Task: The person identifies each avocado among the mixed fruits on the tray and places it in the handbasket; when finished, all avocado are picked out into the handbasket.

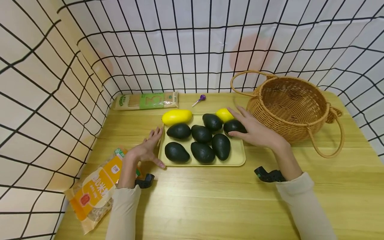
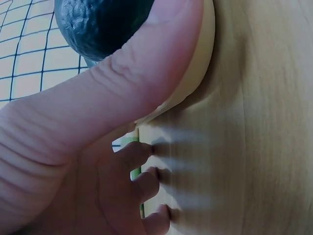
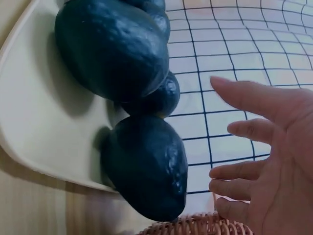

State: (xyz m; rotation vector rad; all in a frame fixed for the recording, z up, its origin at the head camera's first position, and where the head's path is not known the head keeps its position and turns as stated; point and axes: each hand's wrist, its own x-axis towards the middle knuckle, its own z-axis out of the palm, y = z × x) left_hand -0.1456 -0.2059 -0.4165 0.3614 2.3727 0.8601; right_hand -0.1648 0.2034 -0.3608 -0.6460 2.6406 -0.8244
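Observation:
A pale yellow tray (image 1: 237,156) holds several dark avocados (image 1: 221,147), a long yellow fruit (image 1: 177,117) at its back left and a lemon-like yellow fruit (image 1: 223,115) at its back right. My left hand (image 1: 147,150) rests at the tray's left side, fingers spread along the edge and thumb at the front corner. In the left wrist view, that thumb (image 2: 142,68) lies across the rim below an avocado (image 2: 100,24). Over the tray's right end, my right hand (image 1: 255,130) reaches with straight, parted fingers, beside the rightmost avocado (image 3: 144,166), holding nothing.
A wicker basket (image 1: 288,128) with loop handles stands to the right of the tray. Behind the tray lie a noodle packet (image 1: 135,101) and a purple lollipop (image 1: 202,97). An orange food bag (image 1: 96,190) is left of my left arm. Black wire grid (image 1: 192,53) encloses the table's back and sides.

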